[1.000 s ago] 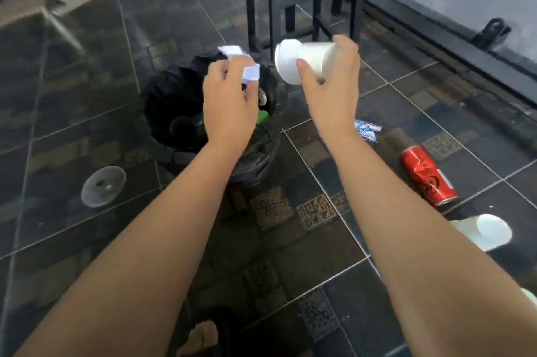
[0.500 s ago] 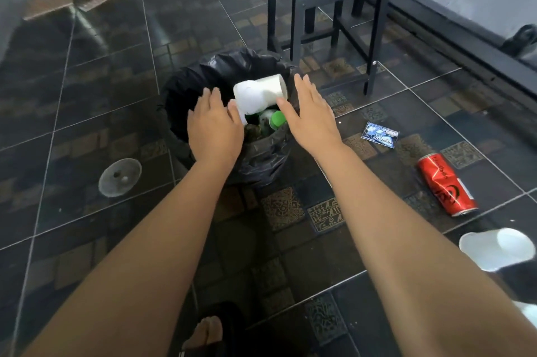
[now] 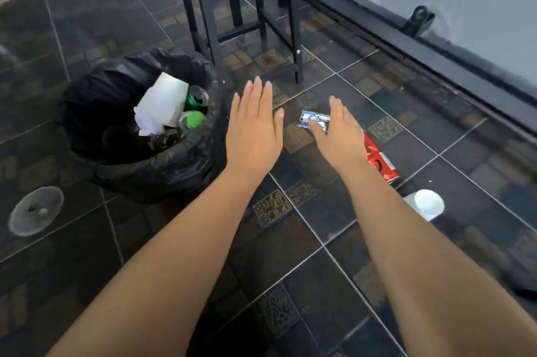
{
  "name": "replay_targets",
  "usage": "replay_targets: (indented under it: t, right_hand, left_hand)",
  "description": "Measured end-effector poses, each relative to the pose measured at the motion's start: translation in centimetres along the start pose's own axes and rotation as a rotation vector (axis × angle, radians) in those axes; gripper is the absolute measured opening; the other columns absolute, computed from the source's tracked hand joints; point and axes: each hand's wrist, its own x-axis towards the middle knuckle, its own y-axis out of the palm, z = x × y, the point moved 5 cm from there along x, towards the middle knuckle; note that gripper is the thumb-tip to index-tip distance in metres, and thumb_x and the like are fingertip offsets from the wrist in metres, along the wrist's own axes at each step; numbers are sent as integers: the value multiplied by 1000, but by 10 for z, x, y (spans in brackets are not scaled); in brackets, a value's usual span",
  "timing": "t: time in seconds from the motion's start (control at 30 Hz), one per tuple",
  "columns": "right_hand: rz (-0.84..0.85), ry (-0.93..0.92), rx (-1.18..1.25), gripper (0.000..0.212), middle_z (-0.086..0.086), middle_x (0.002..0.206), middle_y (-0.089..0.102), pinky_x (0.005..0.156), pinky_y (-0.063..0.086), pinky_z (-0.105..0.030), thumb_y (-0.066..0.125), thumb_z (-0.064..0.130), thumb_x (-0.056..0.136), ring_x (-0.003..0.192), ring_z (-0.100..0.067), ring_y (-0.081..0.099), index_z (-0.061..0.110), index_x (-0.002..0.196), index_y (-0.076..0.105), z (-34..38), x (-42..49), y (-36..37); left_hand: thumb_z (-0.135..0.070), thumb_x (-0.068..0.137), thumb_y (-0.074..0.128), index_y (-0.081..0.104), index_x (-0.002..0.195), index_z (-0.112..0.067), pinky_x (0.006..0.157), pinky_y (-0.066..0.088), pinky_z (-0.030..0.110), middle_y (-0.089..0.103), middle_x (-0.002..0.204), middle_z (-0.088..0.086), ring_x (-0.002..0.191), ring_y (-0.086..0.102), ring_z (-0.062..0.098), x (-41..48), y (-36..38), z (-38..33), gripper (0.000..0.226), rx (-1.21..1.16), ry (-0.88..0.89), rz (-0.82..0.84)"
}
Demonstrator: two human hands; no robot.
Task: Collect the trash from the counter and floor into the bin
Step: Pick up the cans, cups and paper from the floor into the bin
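Note:
A bin lined with a black bag (image 3: 96, 159) stands on the dark tiled floor at the left. Inside lie a white paper cup (image 3: 167, 102), crumpled paper, a green can (image 3: 195, 98) and a green-capped bottle (image 3: 193, 121). My left hand (image 3: 254, 132) hovers flat and empty just right of the bin's rim. My right hand (image 3: 338, 135) is spread, empty, above a small blue wrapper (image 3: 315, 119) on the floor. A crushed red can (image 3: 379, 160) lies partly hidden behind my right wrist. Another white cup (image 3: 427, 205) lies on its side further right.
A black metal stool frame (image 3: 247, 7) stands behind the bin. A dark rail (image 3: 421, 48) runs along the grey wall at the right. A round clear lid (image 3: 36, 211) lies on the floor left of the bin. Part of a dark shoe shows at the right edge.
Both hands let go of the paper and the white cup, which now lie in the bin. The hands have shifted right, away from the bin, toward the blue wrapper.

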Motion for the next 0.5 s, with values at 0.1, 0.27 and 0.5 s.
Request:
replay_targets:
  t: [0.1, 0.27, 0.5]
  right_hand:
    - [47, 121, -115, 72, -8, 160, 20, 119, 18, -42, 48, 46, 97, 147, -25, 20, 13, 153, 16, -60, -11, -1]
    - [81, 272, -213, 79, -10, 160, 20, 119, 16, -44, 56, 44, 92, 146, -28, 19, 16, 154, 16, -124, -20, 8]
    - [177, 300, -372, 79, -10, 162, 8, 119, 12, -44, 56, 41, 94, 148, -31, 12, 26, 154, 7, -152, -4, 38]
  left_hand:
    - [-32, 103, 32, 35, 148, -4, 119, 16, 43, 33, 155, 15, 145, 26, 28, 0, 46, -28, 53, -20, 67, 122]
    - [-31, 102, 37, 24, 153, -9, 120, 11, 41, 25, 159, 11, 148, 17, 24, 5, 126, -47, 56, 34, 107, 394]
    - [-40, 98, 46, 14, 154, -17, 119, 11, 45, 13, 162, 9, 149, 7, 26, 31, 216, -53, 69, 126, 112, 664]
